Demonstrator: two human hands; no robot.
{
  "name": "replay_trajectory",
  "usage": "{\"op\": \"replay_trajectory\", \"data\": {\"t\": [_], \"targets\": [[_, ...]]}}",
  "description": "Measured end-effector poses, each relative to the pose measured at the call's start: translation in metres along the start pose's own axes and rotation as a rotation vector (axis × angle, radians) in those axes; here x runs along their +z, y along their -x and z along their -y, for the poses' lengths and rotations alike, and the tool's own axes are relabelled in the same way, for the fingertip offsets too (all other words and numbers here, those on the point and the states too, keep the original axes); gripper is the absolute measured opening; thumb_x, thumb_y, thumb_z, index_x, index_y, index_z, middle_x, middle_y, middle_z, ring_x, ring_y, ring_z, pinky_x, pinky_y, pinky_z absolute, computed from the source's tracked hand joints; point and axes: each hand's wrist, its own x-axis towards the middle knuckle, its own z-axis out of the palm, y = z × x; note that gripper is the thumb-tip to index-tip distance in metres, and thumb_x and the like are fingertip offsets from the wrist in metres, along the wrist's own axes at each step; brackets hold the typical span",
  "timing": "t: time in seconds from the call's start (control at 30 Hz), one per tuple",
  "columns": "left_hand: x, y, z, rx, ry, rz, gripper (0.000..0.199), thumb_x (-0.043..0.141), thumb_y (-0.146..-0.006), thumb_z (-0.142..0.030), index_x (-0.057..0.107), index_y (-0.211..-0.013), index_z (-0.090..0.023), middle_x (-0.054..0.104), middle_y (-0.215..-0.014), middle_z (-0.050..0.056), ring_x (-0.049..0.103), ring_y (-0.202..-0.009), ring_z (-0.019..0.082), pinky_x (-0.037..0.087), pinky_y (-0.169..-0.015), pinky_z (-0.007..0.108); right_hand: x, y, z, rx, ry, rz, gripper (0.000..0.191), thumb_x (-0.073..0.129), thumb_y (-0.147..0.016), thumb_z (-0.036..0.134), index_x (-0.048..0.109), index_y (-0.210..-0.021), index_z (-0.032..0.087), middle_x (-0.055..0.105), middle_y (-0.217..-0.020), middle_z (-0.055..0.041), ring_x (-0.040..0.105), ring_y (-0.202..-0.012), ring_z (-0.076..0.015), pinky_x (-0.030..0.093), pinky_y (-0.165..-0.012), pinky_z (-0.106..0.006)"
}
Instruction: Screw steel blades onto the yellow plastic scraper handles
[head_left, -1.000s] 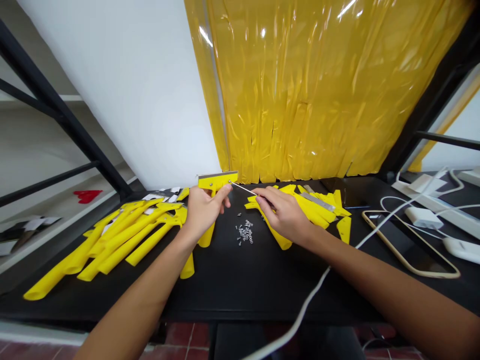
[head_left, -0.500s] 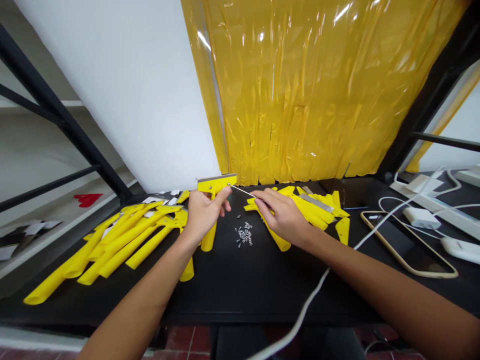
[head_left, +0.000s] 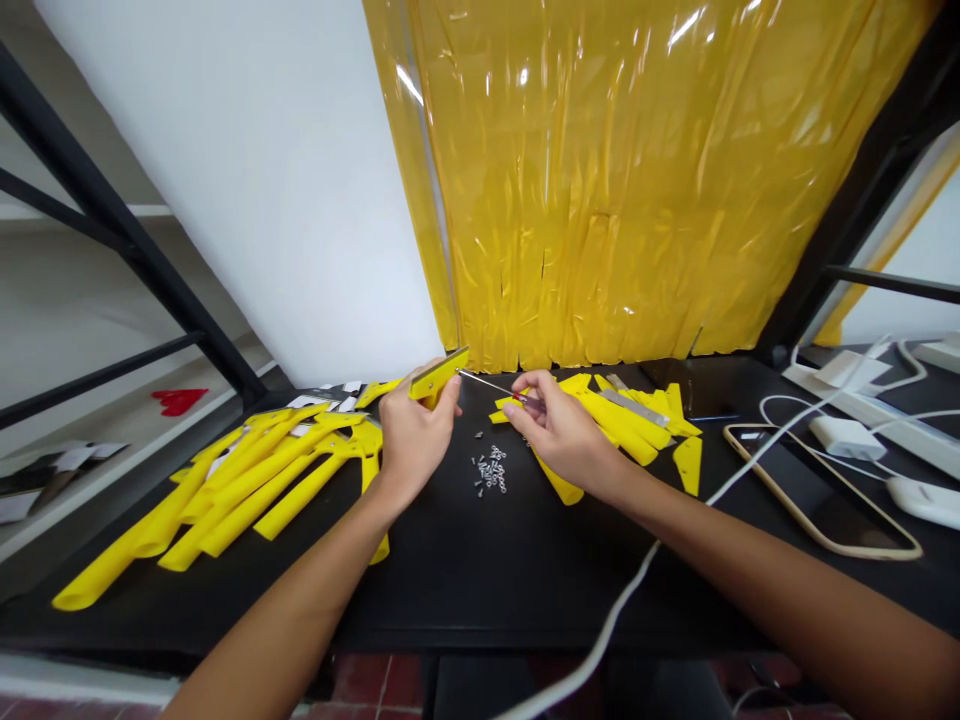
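My left hand is closed around a yellow scraper, its head with the metal blade edge tilted up to the right and most of its handle hidden by the hand. Between the fingers of my right hand is a screwdriver; its thin shaft points left and its tip meets a screw in the scraper's head. Below and between both hands lies a small pile of screws and nuts on the black table.
Several yellow scrapers lie heaped on the left. Yellow handles and plates lie right of centre, with a loose metal blade. A phone, a white charger and a white cable occupy the right. A yellow strip curtain hangs behind.
The scraper in my left hand has turned, its head now slanting and its handle no longer showing below. The right hand's fingers have shifted on the screwdriver, exposing part of its handle.
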Motion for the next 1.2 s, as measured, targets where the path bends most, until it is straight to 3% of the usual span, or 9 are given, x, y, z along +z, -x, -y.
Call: {"op": "replay_trajectory", "data": {"t": [0.1, 0.23, 0.4, 0.57, 0.7, 0.83, 0.97, 1.1, 1.2], "targets": [[0.001, 0.001, 0.001, -0.002, 0.019, -0.019, 0.028, 0.062, -0.089, -0.034, 0.070, -0.109, -0.017, 0.072, -0.071, 0.004, 0.066, -0.059, 0.015, 0.052, -0.054, 0.025, 0.001, 0.002, -0.001, 0.007, 0.000, 0.001, 0.018, 0.049, -0.097, 0.035, 0.056, -0.100, 0.019, 0.065, -0.087, -0.0042, 0.060, -0.078, -0.0181, 0.045, -0.071, -0.031], [0.002, 0.004, -0.001, 0.023, 0.029, -0.041, 0.028, 0.063, -0.088, -0.034, 0.071, -0.110, -0.018, 0.072, -0.075, 0.003, 0.067, -0.062, 0.016, 0.054, -0.056, 0.025, -0.002, 0.004, -0.005, 0.034, -0.069, 0.062, 0.041, 0.034, -0.102, 0.046, 0.061, -0.085, 0.020, 0.057, -0.067, -0.0004, 0.054, -0.065, -0.0159, 0.040, -0.063, -0.030], [0.002, 0.005, -0.003, 0.029, 0.021, -0.023, 0.030, 0.064, -0.088, -0.034, 0.071, -0.113, -0.019, 0.072, -0.075, 0.003, 0.067, -0.061, 0.016, 0.055, -0.058, 0.027, -0.003, 0.004, -0.007, 0.049, -0.195, 0.026, 0.024, 0.052, -0.096, 0.045, 0.055, -0.098, 0.021, 0.062, -0.085, -0.0016, 0.056, -0.076, -0.0163, 0.042, -0.069, -0.029], [-0.001, 0.005, -0.007, 0.089, 0.019, -0.027, 0.027, 0.063, -0.090, -0.031, 0.072, -0.112, -0.018, 0.073, -0.082, 0.004, 0.066, -0.063, 0.014, 0.054, -0.062, 0.026, -0.003, 0.004, -0.009, 0.072, -0.269, 0.096, 0.042, 0.036, -0.102, 0.048, 0.061, -0.085, 0.019, 0.051, -0.067, 0.0003, 0.050, -0.065, -0.0152, 0.040, -0.066, -0.031], [-0.002, 0.003, -0.011, 0.169, 0.042, -0.017, 0.022, 0.063, -0.090, -0.029, 0.074, -0.107, -0.018, 0.073, -0.087, 0.004, 0.065, -0.070, 0.014, 0.054, -0.070, 0.028, 0.000, 0.004, -0.011, 0.130, -0.343, 0.040, 0.027, 0.053, -0.095, 0.047, 0.058, -0.098, 0.021, 0.054, -0.077, 0.0003, 0.052, -0.071, -0.0153, 0.041, -0.066, -0.029], [-0.002, 0.002, -0.012, 0.110, 0.100, -0.021, 0.022, 0.065, -0.089, -0.031, 0.074, -0.105, -0.018, 0.071, -0.081, 0.003, 0.062, -0.065, 0.014, 0.053, -0.064, 0.027, 0.001, 0.005, -0.010, 0.103, -0.288, -0.019, 0.023, 0.055, -0.094, 0.044, 0.055, -0.091, 0.020, 0.055, -0.080, -0.0005, 0.052, -0.072, -0.0152, 0.042, -0.067, -0.029], [-0.004, 0.001, -0.013, 0.062, 0.078, -0.010, 0.019, 0.065, -0.089, -0.033, 0.073, -0.097, -0.018, 0.069, -0.075, 0.002, 0.063, -0.069, 0.016, 0.053, -0.068, 0.027, 0.002, 0.008, -0.009, 0.074, -0.205, 0.022, 0.042, 0.038, -0.101, 0.049, 0.063, -0.085, 0.020, 0.054, -0.070, -0.0005, 0.052, -0.068, -0.0165, 0.041, -0.067, -0.030], [-0.005, 0.001, -0.013, 0.100, 0.049, -0.042, 0.018, 0.064, -0.089, -0.032, 0.072, -0.098, -0.018, 0.072, -0.082, 0.005, 0.067, -0.080, 0.019, 0.054, -0.079, 0.032, 0.005, 0.011, -0.006, 0.099, -0.223, 0.013, 0.026, 0.051, -0.095, 0.048, 0.057, -0.099, 0.022, 0.064, -0.087, -0.0022, 0.059, -0.081, -0.0187, 0.045, -0.073, -0.031], [-0.004, 0.002, -0.012, 0.099, 0.056, -0.067, 0.019, 0.065, -0.089, -0.031, 0.072, -0.101, -0.019, 0.072, -0.084, 0.006, 0.069, -0.084, 0.021, 0.055, -0.082, 0.034, 0.005, 0.012, -0.003, 0.090, -0.159, 0.008, 0.025, 0.050, -0.096, 0.046, 0.056, -0.091, 0.022, 0.061, -0.078, -0.0007, 0.055, -0.072, -0.0174, 0.043, -0.067, -0.030]]}}
